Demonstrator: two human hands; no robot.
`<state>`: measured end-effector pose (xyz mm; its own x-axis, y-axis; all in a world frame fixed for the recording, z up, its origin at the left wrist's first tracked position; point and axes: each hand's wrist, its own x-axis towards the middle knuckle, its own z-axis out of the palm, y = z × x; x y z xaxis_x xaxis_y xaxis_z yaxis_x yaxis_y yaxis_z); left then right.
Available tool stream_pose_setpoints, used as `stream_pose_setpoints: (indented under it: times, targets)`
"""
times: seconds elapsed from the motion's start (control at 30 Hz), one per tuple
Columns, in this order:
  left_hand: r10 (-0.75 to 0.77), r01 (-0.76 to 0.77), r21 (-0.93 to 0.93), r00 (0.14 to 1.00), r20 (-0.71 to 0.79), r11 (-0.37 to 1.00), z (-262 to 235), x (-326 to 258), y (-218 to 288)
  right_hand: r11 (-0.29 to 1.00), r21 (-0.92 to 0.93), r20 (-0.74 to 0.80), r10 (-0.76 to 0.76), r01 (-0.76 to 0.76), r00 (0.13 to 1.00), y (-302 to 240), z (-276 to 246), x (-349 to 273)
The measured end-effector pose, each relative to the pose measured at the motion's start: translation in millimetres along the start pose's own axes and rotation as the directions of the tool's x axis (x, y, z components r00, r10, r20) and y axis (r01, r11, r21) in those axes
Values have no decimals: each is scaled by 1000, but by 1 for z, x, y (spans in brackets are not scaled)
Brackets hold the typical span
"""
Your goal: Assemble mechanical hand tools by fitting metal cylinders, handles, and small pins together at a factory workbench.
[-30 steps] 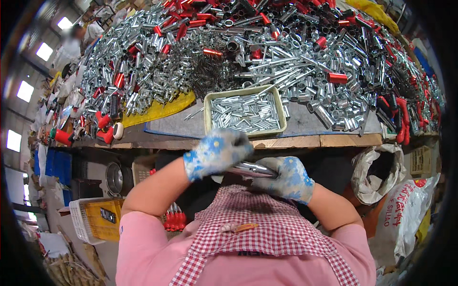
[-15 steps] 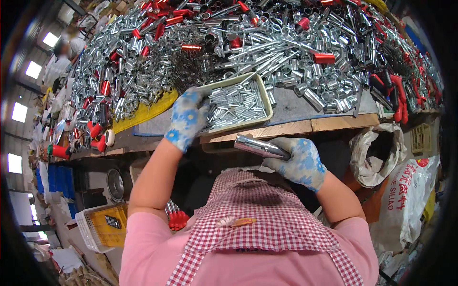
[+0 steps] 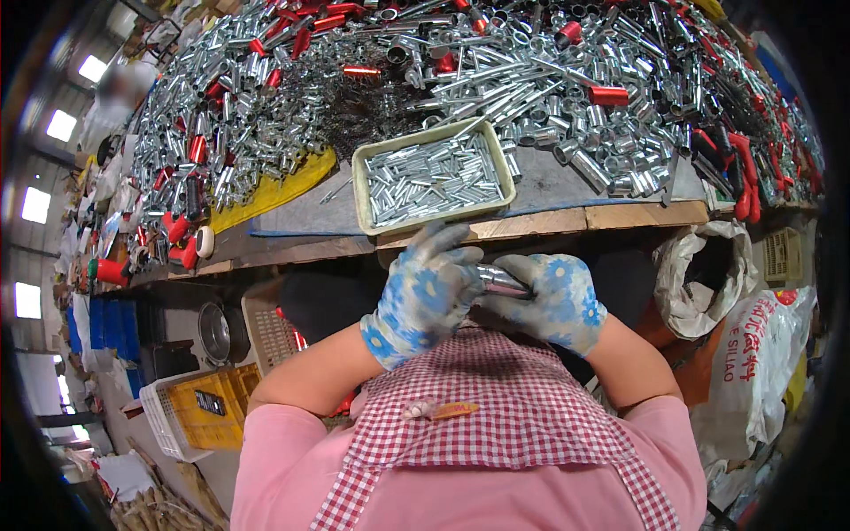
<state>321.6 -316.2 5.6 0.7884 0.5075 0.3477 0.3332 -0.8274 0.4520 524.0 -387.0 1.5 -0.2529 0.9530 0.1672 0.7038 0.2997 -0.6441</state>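
In front of my apron, below the bench edge, I hold a shiny chrome metal tube (image 3: 502,280) with a dark end. My right hand (image 3: 556,296), in a white glove with blue flowers, is closed around its right part. My left hand (image 3: 428,288), gloved alike, is closed at the tube's left end and covers it. Whatever its fingers pinch is hidden. Just beyond my hands a cream tray (image 3: 361,190) stands on the bench, holding many short silvery pins (image 3: 434,181).
Heaped metal tubes, rods and red sleeves (image 3: 608,96) cover the bench behind the tray. A yellow cloth (image 3: 274,190) lies to its left. The wooden bench edge (image 3: 620,215) runs before me. A white sack (image 3: 699,283) stands right; a yellow crate (image 3: 212,398) sits lower left.
My left hand has moved from the tray's left side down and right to the tube's end. My right hand still holds the tube. The tray now shows fully.
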Motion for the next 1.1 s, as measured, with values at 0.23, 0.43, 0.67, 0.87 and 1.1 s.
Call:
stream_pose_setpoints:
  times: [0.23,0.43,0.67,0.87,1.1]
  targets:
    - [-120,192,-174,927,356,966,-19,12,2,987,-162,126,43,-23,991,0,4,-9]
    - [-286,608,-319,691,664,727,-31,16,-11,985,-158,80,-55,67,995,-4,-1,-14]
    - [-75,358,-337,774,629,871,-38,39,-18,990,95,395,57,-103,917,4,-20,-11]
    - [-382,394,151,919,-100,907,-47,159,-89,827,393,199,349,-401,916,-12,-32,-18]
    - [-524,529,254,847,-93,810,-17,233,-178,850,413,69,330,-328,942,-6,-29,-30]
